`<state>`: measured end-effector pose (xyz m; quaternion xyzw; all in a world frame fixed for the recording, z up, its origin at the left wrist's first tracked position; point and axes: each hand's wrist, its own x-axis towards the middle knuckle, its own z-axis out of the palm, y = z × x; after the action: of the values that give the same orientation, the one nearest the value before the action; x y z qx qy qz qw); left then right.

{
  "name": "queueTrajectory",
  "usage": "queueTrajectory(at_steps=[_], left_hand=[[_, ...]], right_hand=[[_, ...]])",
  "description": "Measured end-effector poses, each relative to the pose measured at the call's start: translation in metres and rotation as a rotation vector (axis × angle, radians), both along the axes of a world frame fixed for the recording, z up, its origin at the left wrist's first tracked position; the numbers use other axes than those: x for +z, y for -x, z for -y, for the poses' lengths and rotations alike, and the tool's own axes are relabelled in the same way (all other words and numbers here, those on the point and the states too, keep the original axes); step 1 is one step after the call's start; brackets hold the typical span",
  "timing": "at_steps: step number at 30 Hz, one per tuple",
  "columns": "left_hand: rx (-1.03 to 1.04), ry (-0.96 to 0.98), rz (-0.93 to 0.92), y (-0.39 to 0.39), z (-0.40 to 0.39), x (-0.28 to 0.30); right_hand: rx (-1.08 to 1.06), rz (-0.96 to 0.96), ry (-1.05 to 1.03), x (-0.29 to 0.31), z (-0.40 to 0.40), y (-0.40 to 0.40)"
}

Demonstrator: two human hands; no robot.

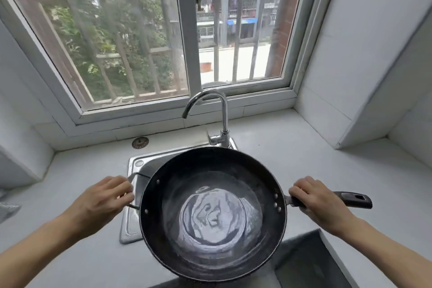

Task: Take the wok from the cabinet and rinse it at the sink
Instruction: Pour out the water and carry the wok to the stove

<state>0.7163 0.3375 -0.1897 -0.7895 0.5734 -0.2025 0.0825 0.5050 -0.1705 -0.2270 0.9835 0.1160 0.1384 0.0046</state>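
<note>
Over sink (134,166), wok (212,213) between hands.

Single head view, worn, wide-angle. Looks forward and steeply down over the desk (292,154) toward the window (187,30) straight ahead. Close: wok (212,213) fills lower centre just below the lens, sink (134,166) under it, tap (224,114) right behind. Left hand (105,199) and right hand (320,201) enter from the bottom corners, forearms cropped. Strong barrel bend at edges; side walls curve inward. No second view, nothing shared.
</note>
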Motion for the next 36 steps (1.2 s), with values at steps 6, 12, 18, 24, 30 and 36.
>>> queueTrajectory(at_steps=[6, 12, 18, 24, 30, 36], left_hand=[[-0.122, 0.034, -0.003, 0.021, 0.057, 0.015], [-0.303, 0.086, -0.015, 0.001, 0.122, 0.012], [-0.494, 0.138, -0.041, -0.017, 0.193, 0.023], [-0.694, 0.194, -0.101, -0.017, 0.27, 0.021], [-0.848, 0.17, -0.155, 0.022, 0.351, 0.019], [-0.955, 0.156, -0.115, 0.072, 0.427, 0.028]], right_hand=[[-0.141, 0.005, -0.069, 0.002, 0.022, 0.077], [-0.329, 0.012, -0.049, 0.024, 0.027, 0.145], [-0.578, 0.025, -0.017, 0.044, 0.012, 0.207], [-0.815, 0.003, 0.027, 0.064, -0.021, 0.27], [-1.007, -0.036, 0.031, 0.071, -0.044, 0.344], [-1.137, -0.034, 0.015, 0.063, -0.034, 0.4]])
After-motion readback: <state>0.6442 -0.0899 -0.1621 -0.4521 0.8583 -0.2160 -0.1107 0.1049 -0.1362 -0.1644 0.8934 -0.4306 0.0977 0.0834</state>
